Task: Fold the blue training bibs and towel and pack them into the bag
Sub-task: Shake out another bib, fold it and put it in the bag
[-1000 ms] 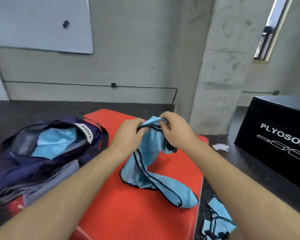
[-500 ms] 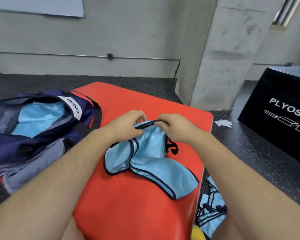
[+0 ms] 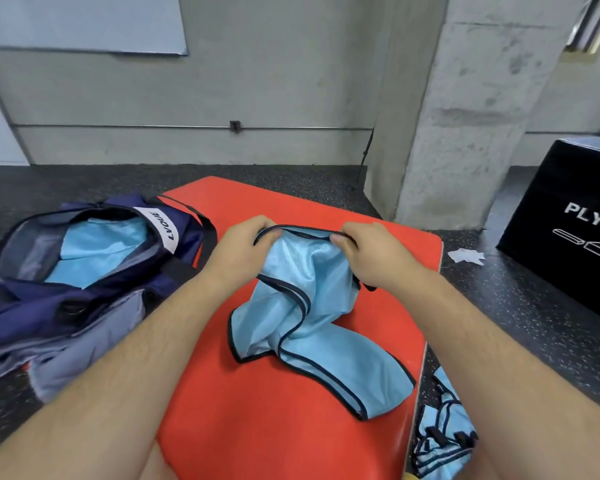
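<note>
At the centre of the frame, the left hand [image 3: 246,244] and right hand [image 3: 371,252] each pinch the dark-trimmed top edge of a blue bib [image 3: 319,323], fingers curled over the hem and thumbs underneath. The edge is stretched between them. The rest of the bib lies bunched and twisted on the red mat [image 3: 257,427], with one lobe trailing toward the lower right, close to the mat's edge.

The twist is probably the main risk. If the hands fold from here without shaking the cloth flat, the crossed layers would get trapped inside, and the result would be a lumpy bundle rather than a neat fold. The mesh looks thin and slippery, so a light pinch could let one corner slip out and collapse the spread. The trailing lobe could also slide off the mat onto the dark floor, where more bibs [image 3: 440,424] lie in a tangled heap at the lower right. If it lands there, its trim might catch on their loops.

The bag [image 3: 32,306] sits open at the left, partly on the mat, with blue cloth [image 3: 94,251] already inside. Its mouth sags, so a loosely folded bib carried across could come undone on the rim or rumple what is already packed.
</note>
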